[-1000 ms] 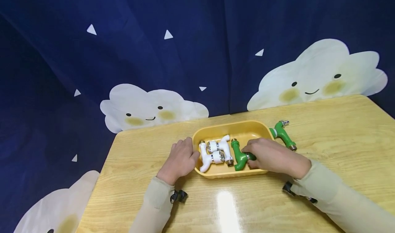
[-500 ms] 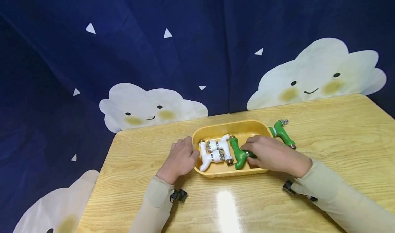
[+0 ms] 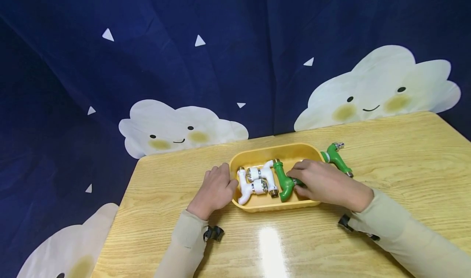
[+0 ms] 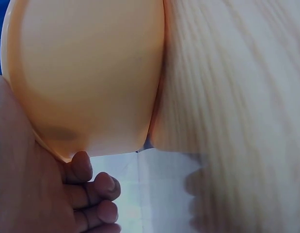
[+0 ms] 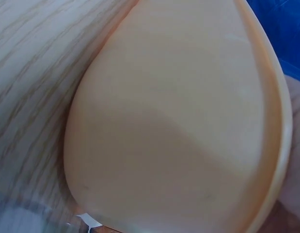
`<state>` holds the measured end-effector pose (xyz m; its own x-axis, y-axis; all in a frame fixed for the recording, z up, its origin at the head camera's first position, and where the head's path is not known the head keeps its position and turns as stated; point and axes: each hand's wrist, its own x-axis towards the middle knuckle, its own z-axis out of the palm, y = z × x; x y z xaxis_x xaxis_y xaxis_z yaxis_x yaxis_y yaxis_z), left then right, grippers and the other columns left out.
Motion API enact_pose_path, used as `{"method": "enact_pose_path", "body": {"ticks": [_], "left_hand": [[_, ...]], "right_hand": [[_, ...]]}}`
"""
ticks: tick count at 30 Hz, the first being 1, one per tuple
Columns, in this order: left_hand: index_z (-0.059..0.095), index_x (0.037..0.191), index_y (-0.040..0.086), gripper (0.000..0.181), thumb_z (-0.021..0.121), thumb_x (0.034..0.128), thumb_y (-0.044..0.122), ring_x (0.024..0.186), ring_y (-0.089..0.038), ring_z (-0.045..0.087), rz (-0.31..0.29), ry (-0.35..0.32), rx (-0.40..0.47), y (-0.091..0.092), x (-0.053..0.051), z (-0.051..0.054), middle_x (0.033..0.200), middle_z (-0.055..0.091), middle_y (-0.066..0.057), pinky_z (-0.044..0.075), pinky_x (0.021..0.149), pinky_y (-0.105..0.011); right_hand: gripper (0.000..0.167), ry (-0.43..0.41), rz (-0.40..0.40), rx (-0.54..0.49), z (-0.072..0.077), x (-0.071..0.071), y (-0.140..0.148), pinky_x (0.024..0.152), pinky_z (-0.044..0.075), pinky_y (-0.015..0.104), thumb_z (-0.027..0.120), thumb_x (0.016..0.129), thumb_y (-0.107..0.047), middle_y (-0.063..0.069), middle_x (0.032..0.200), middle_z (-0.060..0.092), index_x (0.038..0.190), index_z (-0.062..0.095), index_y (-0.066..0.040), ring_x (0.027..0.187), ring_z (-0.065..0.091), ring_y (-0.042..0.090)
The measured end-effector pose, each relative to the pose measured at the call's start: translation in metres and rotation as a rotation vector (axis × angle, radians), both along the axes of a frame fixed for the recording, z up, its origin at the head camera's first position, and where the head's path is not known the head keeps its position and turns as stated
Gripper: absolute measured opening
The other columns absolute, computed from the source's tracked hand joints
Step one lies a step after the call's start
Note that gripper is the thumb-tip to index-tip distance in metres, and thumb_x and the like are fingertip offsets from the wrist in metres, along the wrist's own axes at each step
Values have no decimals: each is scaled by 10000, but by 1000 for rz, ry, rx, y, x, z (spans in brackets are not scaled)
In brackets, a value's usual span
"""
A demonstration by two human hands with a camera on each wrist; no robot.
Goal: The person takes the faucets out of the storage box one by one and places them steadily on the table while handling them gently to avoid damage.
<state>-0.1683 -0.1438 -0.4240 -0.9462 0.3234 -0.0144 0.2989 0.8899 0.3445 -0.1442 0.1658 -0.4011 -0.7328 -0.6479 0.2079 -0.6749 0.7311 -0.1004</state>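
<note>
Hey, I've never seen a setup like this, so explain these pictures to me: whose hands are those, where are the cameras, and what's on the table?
There's no robot here: a person is working with two bare hands. The wide picture comes from a camera on the person's head, looking forward and down. The two close-ups come from wrist cameras and mostly show the outside of the yellow tray.

The tray sits on a wooden table with two white faucets inside. The right hand grips the handle end of a green faucet, also in the tray. The left hand is at the tray's left end. A second green faucet lies just outside the right end.
</note>
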Motion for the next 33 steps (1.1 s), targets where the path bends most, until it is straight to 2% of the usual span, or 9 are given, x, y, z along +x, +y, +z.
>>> {"method": "enact_pose_path", "body": {"ticks": [19,33], "left_hand": [[444,843,129,159,449,960,236,745,-230,381,-11,18,-8,0,1,1,785,412,-41,276,745,-329],[438,844,117,156,456,953,227,745,-232,382,-16,38,-9,0,1,2,782,407,-39,283,751,-332]], "right_hand": [[253,34,22,-35,7,2,4,713,585,299,783,847,-158,20,950,738,1084,759,-72,829,687,121],[272,7,-10,-42,17,3,9,657,545,277,819,802,-140,12,956,728,1061,749,-101,783,633,77]]}}
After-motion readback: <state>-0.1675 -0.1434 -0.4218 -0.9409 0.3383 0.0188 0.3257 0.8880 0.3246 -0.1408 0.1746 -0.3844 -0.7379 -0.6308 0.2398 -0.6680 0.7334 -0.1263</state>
